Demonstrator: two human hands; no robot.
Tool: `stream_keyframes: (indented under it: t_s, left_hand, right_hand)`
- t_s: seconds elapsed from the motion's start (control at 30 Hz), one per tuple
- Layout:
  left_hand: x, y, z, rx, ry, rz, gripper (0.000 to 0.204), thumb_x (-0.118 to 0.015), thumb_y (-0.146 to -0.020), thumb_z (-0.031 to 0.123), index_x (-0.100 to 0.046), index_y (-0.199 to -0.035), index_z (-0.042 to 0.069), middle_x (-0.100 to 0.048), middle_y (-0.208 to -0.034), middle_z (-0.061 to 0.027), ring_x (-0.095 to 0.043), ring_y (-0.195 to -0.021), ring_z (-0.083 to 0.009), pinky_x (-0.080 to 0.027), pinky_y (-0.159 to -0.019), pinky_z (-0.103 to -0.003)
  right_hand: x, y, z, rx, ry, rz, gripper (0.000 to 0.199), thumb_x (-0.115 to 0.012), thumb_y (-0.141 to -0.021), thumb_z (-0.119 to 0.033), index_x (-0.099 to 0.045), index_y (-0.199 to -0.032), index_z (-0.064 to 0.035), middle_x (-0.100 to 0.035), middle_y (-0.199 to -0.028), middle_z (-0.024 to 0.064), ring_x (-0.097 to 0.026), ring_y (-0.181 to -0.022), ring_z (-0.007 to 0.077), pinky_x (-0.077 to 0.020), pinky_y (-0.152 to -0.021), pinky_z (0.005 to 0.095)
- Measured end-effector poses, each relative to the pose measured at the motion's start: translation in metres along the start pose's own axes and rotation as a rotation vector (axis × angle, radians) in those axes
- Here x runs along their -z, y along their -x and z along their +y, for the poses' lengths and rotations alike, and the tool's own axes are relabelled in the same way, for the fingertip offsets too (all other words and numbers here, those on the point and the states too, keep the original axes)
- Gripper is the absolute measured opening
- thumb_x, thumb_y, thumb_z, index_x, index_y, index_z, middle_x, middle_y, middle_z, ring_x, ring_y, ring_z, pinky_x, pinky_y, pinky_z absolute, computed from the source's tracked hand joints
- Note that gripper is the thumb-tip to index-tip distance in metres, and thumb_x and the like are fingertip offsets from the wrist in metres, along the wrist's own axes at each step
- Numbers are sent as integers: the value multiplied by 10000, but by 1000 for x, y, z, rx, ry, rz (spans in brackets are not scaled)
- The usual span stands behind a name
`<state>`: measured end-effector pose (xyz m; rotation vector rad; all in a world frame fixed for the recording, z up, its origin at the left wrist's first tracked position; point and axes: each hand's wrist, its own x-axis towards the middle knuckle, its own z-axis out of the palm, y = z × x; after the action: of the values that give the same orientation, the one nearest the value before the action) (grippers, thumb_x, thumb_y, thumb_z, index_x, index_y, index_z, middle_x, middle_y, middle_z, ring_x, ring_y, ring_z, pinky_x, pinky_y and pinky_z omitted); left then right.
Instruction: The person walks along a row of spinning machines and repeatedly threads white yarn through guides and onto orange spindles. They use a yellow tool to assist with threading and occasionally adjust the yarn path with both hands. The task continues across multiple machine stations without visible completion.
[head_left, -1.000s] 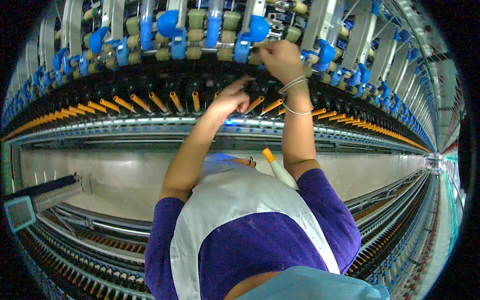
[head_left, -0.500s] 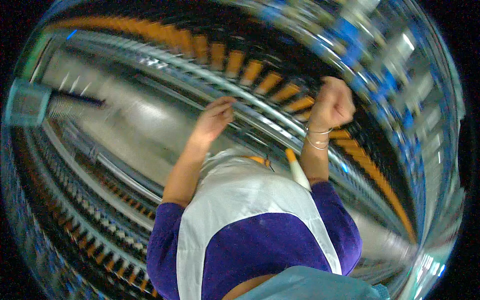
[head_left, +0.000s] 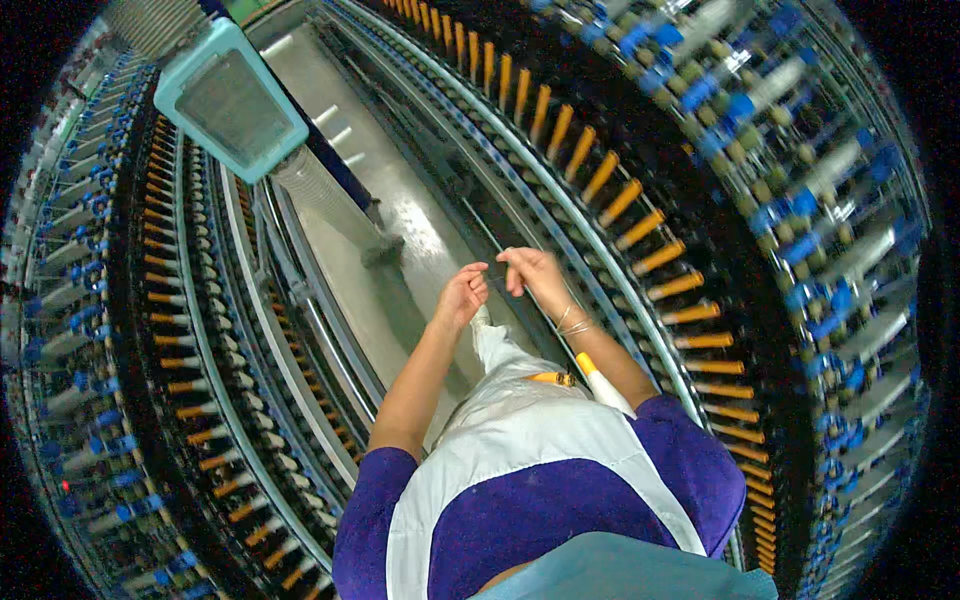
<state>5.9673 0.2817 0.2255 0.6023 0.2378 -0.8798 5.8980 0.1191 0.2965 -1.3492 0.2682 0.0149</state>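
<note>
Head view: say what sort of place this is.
Probably a textile mill's spinning floor: long rows of orange tubes and blue machine fittings line both sides of a narrow aisle.

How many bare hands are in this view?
2: the left hand, held out beyond the white apron, and the right hand, just right of it. No other hands show.
</note>
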Motion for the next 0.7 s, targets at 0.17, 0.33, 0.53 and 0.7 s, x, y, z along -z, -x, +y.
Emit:
stream_keyframes:
  t_s: [0.17,0.33,0.53,0.7]
  left_hand:
    - [-10,-94,132,-13,-836,106,211,-431,-833,27,-574,-988,10,-390,-580,31,-359,-479,-83,-299,-434,-225]
    - [13,-171,247,99,-694,138,197,-441,-819,9,-567,-970,9,-367,-580,34,-293,-438,-75,-240,-391,-242]
    - [90,-342,349,568,-997,99,189,-500,-868,116,-580,-997,4,-323,-505,28,-268,-391,-104,-228,-376,-269]
    - [115,-458,432,894,-1329,-239,159,-539,-782,91,-547,-625,68,-364,-464,-2,-291,-362,-101,-207,-343,-255]
  right_hand:
    - [-7,-155,-16,11,621,164,315,-559,-886,-317,-647,-912,-16,-538,-530,3,-484,-464,82,-370,-458,213]
    - [-32,-292,-11,-50,429,-258,335,-672,-785,-161,-621,-1098,-54,-631,-742,41,-567,-614,121,-474,-544,274]
    - [-28,-418,-1,-98,1500,-160,327,-571,-812,-98,-569,-1138,-68,-586,-1033,221,-618,-840,329,-496,-691,429]
    - [-39,-490,-23,5,1015,332,287,-581,-861,-263,-643,-737,-12,-620,-601,110,-602,-541,251,-473,-560,369]
